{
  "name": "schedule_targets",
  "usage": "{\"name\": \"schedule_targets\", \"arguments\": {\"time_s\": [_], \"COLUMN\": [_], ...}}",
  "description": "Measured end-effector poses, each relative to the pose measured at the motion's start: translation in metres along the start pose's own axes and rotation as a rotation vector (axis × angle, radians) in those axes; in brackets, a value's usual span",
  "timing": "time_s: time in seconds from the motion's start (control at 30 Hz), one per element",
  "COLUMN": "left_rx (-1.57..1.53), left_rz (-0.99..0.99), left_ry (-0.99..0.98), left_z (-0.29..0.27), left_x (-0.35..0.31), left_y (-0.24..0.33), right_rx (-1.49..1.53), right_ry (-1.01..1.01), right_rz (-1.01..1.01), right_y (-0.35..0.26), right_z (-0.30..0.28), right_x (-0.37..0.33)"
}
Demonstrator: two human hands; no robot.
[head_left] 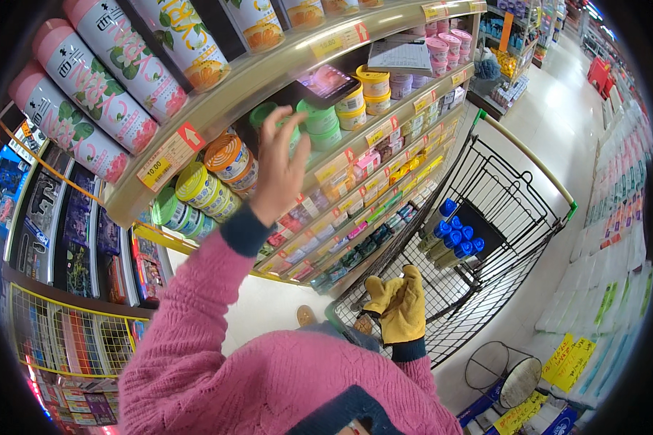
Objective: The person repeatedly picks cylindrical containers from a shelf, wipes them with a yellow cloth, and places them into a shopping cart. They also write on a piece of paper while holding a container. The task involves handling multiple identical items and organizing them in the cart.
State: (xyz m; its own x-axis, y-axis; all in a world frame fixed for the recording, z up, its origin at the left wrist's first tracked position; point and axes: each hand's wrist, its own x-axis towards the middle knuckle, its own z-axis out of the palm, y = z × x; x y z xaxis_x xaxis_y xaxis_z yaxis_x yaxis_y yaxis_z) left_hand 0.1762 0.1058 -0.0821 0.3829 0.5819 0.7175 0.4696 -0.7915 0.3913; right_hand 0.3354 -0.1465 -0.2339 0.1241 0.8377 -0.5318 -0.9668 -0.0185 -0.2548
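Pale green tubs (323,136), round, smooth-sided and lidded, stand on a shelf (363,147) left of the shopping cart (527,155); two show stacked, at least one more partly behind the left hand (278,174). That hand, bare and also left of the cart, has spread, bent fingers; whether it grasps a tub cannot be told. The yellow-gloved right hand (400,308) is at the cart's near end, its grip unclear. Left of the cart: at least four yellow tubs (376,87), three pink cans (98,81). Inside: at least seven blue-capped bottles (450,243).
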Motion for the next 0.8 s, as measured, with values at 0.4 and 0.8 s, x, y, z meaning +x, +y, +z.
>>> {"name": "schedule_targets", "arguments": {"time_s": [0.4,0.8], "left_rx": [-0.026,-0.048], "left_rz": [-0.145,-0.057], "left_ry": [-0.205,-0.197], "left_z": [-0.027,-0.070], "left_x": [-0.089,-0.078], "left_y": [0.033,0.058], "right_rx": [-0.012,-0.072], "right_ry": [-0.299,-0.273], "right_rz": [0.021,0.017], "right_y": [0.004,0.017], "right_z": [-0.001,0.013], "right_x": [0.015,0.010]}}
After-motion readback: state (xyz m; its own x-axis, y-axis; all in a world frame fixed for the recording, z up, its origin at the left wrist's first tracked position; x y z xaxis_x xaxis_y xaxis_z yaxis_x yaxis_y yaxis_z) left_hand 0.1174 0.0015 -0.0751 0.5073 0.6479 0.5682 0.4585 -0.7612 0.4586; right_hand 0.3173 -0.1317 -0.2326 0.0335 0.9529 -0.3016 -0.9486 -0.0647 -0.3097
